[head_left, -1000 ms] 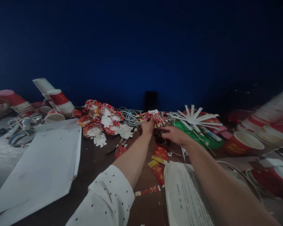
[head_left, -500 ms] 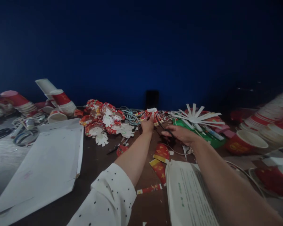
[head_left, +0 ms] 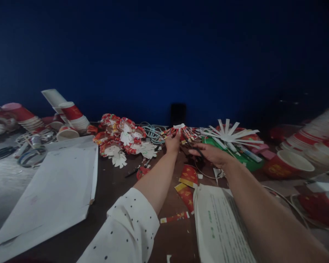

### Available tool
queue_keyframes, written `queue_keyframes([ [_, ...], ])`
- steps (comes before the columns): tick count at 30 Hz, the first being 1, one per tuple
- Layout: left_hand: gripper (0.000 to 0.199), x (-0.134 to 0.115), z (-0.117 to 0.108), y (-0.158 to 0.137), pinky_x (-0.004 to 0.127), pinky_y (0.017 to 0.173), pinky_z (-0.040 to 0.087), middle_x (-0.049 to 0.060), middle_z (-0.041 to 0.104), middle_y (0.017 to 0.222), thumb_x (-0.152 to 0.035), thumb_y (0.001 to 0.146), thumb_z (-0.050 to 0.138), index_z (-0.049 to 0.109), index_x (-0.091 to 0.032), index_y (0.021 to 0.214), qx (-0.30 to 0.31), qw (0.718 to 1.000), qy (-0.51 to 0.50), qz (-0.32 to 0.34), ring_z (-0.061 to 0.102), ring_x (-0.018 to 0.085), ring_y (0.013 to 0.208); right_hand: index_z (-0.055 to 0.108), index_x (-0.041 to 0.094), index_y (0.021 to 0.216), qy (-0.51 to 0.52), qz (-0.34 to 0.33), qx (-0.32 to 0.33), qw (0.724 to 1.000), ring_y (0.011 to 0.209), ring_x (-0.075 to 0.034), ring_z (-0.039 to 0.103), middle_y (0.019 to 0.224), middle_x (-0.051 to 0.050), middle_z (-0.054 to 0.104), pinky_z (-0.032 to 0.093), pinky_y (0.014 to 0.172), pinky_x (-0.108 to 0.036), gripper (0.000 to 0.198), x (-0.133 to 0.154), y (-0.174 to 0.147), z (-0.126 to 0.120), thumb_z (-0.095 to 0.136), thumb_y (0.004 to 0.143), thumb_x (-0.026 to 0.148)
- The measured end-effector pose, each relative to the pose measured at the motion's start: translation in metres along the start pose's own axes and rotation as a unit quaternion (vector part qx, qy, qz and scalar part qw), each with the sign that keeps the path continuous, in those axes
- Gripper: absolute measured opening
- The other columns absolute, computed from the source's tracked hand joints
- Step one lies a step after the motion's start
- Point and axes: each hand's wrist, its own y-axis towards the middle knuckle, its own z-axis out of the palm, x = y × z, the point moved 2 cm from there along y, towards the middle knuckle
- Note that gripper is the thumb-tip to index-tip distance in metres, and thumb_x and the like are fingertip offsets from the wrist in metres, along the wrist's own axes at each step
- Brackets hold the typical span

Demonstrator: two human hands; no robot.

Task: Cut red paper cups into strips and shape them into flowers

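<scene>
My left hand is closed on a red and white paper cup whose side is cut into strips that fan outward. In my right hand is a pair of dark scissors, with the blades pointing toward the cut cup. Their tips are hard to make out against the dark table. Below my hands lie red paper pieces with yellow edges and a narrow red strip.
Red and white paper crafts are heaped at the left of my hands. A cup cut into white strips sits on a green sheet. Stacked paper cups stand on both sides. A white board and printed papers lie nearer.
The view has shifted slightly. My left hand still grips the cut cup, and my right hand still holds the scissors, with little movement of either.
</scene>
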Motion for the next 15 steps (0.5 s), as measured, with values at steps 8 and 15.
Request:
queue_keyframes([
  [8,0.018,-0.004,0.003,-0.006,0.033,0.074,0.057,0.000,0.066,0.063,-0.034,0.073,0.074,0.070,-0.017,0.077,0.014,1.000,-0.008,-0.022,0.065,0.015,0.066,0.071,0.022,0.088,0.019,-0.020,-0.008,1.000,0.065,-0.012,0.060,0.074,0.000,0.069,0.044,0.054,-0.022,0.038,-0.001,0.002,0.001,0.089,0.060,0.040],
  [15,0.021,-0.007,0.007,-0.014,0.032,0.064,0.056,-0.003,0.058,0.052,-0.038,0.076,0.072,0.065,-0.019,0.073,0.040,0.998,0.000,-0.051,0.058,0.013,0.050,0.070,0.020,0.083,0.008,-0.069,-0.064,0.996,0.063,-0.012,0.056,0.069,0.002,0.067,0.039,0.053,-0.022,0.043,-0.001,0.009,0.009,0.091,0.052,0.042],
])
